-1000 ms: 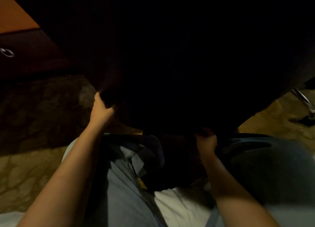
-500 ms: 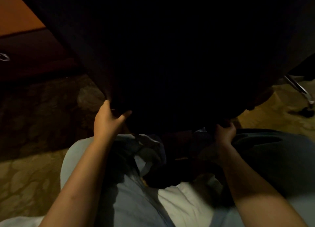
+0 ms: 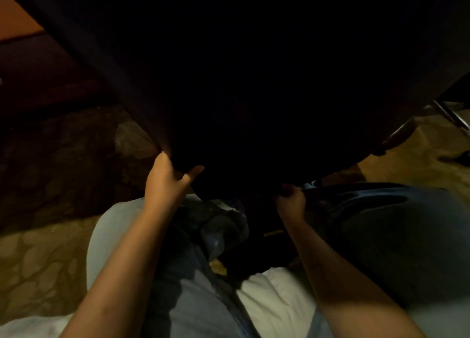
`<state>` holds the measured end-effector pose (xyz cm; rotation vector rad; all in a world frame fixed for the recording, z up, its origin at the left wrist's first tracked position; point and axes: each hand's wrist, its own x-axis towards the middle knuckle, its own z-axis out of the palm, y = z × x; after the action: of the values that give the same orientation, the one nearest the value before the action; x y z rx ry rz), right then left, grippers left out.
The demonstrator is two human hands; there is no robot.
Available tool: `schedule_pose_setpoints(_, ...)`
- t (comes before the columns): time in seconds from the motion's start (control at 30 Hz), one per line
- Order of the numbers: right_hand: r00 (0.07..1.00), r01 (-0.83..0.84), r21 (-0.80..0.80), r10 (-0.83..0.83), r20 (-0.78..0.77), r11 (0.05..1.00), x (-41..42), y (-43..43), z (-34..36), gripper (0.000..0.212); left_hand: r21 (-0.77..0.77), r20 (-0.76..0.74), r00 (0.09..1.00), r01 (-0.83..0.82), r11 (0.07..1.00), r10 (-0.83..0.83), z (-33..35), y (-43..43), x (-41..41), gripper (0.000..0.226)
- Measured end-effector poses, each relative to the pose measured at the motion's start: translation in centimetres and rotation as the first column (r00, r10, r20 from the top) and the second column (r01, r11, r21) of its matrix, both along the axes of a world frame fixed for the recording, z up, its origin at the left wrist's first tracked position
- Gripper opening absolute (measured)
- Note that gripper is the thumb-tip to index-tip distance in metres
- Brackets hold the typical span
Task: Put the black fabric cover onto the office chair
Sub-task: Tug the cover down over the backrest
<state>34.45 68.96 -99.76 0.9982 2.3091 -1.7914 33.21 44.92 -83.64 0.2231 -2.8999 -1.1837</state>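
From the head camera I've got the black fabric cover (image 3: pixel 254 83) filling the upper frame, its lower edge hanging just above the knees. My left hand (image 3: pixel 166 182) clamps the left bottom edge, thumb out; my right hand (image 3: pixel 290 201) curls closed on the hem's middle. Patterned carpet (image 3: pixel 45 248) lies open at left; a metal chair leg (image 3: pixel 450 115) shows right.

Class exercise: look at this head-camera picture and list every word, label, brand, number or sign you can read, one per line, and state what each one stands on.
None: no readable text shows anywhere in this view.
Black fabric cover: plain dark surface, too dim to show any tag or label.
Left hand and right hand grip its lower edge; no writing there.
Patterned carpet: a pattern only, no lettering.
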Motion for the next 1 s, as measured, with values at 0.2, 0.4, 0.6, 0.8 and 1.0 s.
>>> schedule_pose_setpoints(0.2, 0.979, 0.200, 0.066, -0.196, -0.065, 0.978, -0.8, 5.1, 0.7, 0.023, -0.043, -0.033, 0.999, 0.002, 0.999, -0.004, 0.0, 0.3, 0.0, 0.060)
schedule_pose_setpoints(0.4, 0.910, 0.410, -0.051, -0.412, -0.043, 0.911, -2.3, 6.6, 1.6, 0.026, -0.055, -0.025, 1.000, -0.016, 0.998, 0.015, 0.0, 0.2, -0.1, 0.063)
schedule_pose_setpoints(0.6, 0.940, 0.343, -0.134, -0.338, 0.053, 0.930, -1.7, 1.4, 1.0, 0.037, -0.067, -0.055, 0.998, -0.014, 0.998, 0.010, 0.2, 0.5, 0.0, 0.058)
schedule_pose_setpoints(0.8, 0.977, 0.178, -0.127, -0.160, 0.143, 0.976, -0.3, -1.5, 0.5, 0.038, -0.093, -0.081, 0.995, -0.058, 0.994, 0.050, 0.2, 0.6, 0.2, 0.055)
schedule_pose_setpoints(1.0, 0.973, 0.224, -0.100, -0.218, 0.070, 0.969, -0.5, 0.0, 1.2, 0.030, -0.055, -0.087, 0.996, -0.041, 0.998, 0.036, 0.0, 0.3, 0.7, 0.055)
